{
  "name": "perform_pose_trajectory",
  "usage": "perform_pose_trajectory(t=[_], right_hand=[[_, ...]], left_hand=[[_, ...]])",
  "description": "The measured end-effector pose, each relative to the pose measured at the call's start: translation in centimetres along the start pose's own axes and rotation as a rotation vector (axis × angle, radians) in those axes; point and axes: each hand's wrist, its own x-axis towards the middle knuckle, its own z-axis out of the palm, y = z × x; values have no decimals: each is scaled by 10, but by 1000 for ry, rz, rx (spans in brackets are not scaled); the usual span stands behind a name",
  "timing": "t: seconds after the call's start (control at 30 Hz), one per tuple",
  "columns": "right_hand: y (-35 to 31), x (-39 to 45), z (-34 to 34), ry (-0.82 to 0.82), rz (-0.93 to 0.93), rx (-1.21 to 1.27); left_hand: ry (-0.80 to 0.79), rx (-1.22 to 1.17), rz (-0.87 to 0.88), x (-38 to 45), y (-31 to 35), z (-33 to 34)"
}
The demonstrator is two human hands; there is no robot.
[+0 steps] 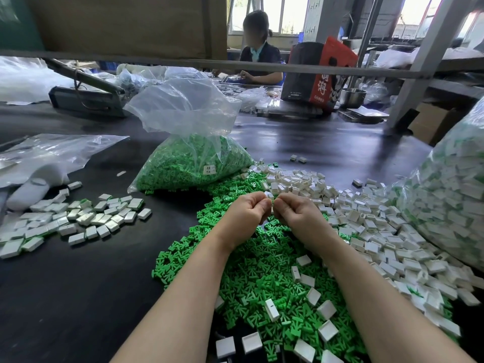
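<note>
Far out at nine o'clock from the hands lies the left pile (78, 218), white caps with a bit of green showing at some edges. I think these are the done ones, put well away so they do not get mixed up with the rest. At eleven o'clock sits the green bag (188, 163), with its top open. It is there to feed the green bits (262, 271), I think. They spread over the table (78, 297) right under both arms, at six o'clock, where a hand can grab one without a long reach.

Now the hands. My left hand (245, 213) is curled, and its fingertips pinch one side of a small white cap (269, 196). My right hand (294, 210) is curled the same way and pinches the other side. The cap sits between the two sets of fingertips, a little above the green bits, near the middle of the picture. I use both hands, I think, so one can hold the cap firm while the other pushes a green bit in. The fingers hide the inside, so I cannot tell if a green bit is in there yet.

From one to four o'clock lie the white caps (366, 218). They touch the green bits along one side, so the right hand has them close. Further out at three o'clock stands the big bag (450, 205), full of white pieces with some green in them.
</note>
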Motion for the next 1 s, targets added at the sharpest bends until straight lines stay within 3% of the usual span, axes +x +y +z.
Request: perform_pose_trajectory(t=[0.5,1.0], right_hand=[[7,0,-1,-80,9,45],[6,-1,-4,-113,-1,5]], left_hand=[[-65,-62,-16,-1,1,-2],[-76,86,-28,-1,0,-6]])
